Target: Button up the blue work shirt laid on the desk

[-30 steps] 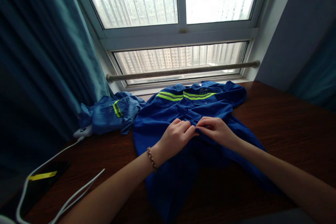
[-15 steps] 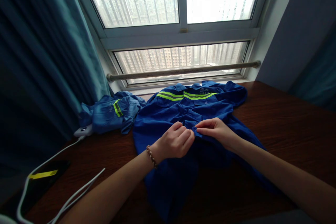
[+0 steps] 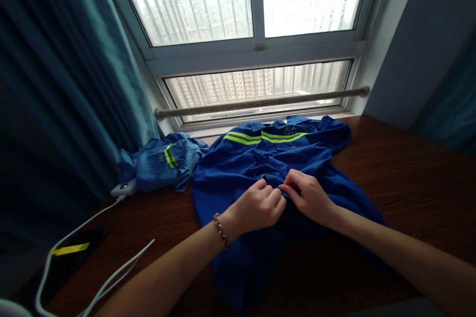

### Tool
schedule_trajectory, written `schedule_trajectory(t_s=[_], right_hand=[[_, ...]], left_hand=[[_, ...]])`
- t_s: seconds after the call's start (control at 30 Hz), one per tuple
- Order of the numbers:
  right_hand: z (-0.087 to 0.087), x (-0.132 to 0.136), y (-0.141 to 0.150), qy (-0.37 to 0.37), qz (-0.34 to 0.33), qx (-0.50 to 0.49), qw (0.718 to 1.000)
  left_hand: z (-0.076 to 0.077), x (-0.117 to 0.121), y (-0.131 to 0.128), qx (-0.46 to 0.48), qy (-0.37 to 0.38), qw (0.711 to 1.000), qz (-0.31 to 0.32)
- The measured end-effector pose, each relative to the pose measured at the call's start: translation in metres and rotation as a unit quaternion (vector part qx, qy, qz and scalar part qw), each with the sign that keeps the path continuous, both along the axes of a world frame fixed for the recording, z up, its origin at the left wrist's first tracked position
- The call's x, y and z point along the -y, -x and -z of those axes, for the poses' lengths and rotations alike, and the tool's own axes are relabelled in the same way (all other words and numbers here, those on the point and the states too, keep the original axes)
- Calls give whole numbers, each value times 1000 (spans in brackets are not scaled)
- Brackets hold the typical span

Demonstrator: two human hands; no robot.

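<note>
A dark blue work shirt (image 3: pixel 226 178) with yellow-green reflective stripes lies spread on the brown wooden table, its collar toward the window. My left hand (image 3: pixel 262 203), with a braided bracelet at the wrist, is closed on the shirt's front edge around mid-length. Close beside it, my right hand (image 3: pixel 307 193) pinches the same front edge between thumb and forefinger. The cloth is bunched between the two hands. Whether a button sits in the fingers I cannot make out, as the knuckles cover that spot.
Left of the shirt lies a folded lighter blue garment (image 3: pixel 159 166) with a striped patch. A white device (image 3: pixel 124 187) with a white cable (image 3: pixel 84 228) rests against it. A dark flat item with a yellow strip (image 3: pixel 70 249) is at lower left. A metal rail (image 3: pixel 260 103) crosses the window.
Both hands have shifted slightly right and down along the shirt front. My right fingers are more bent now, and the cloth between the hands shows less. The view has moved a little.
</note>
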State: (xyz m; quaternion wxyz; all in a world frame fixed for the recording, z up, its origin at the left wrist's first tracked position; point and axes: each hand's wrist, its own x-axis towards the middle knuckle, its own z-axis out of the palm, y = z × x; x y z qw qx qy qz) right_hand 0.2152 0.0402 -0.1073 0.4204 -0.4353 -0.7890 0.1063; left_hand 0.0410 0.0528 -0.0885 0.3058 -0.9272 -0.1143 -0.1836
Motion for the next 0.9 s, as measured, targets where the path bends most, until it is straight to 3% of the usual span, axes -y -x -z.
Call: schedule_trajectory(t_s=[0.17, 0.27, 0.37, 0.43, 0.53, 0.6, 0.67, 0.77, 0.9], right_hand=[[-2, 3, -4, -140, -48, 94, 984], [-3, 4, -8, -212, -56, 113, 969], [-5, 5, -9, -256, -58, 172, 949], [-13, 8, -9, -241, -78, 225, 941], [-37, 18, -12, -158, -97, 287, 940], [-51, 30, -23, -87, -76, 289, 950], [-54, 47, -42, -25, -36, 263, 964], [-27, 78, -78, 35, 64, 211, 975], [47, 113, -122, 69, 176, 179, 965]], left_hand=[[-5, 8, -3, 93, 37, 995, -19], [-10, 12, -8, 181, 122, 969, -113], [-12, 17, -10, 203, 207, 938, -191], [-11, 24, -6, 179, 240, 933, -198], [-3, 47, 8, 166, 253, 930, -207], [9, 69, 22, 173, 243, 929, -221], [25, 93, 39, 165, 225, 931, -234], [57, 120, 71, 143, 187, 932, -274], [100, 134, 121, 184, 153, 928, -285]])
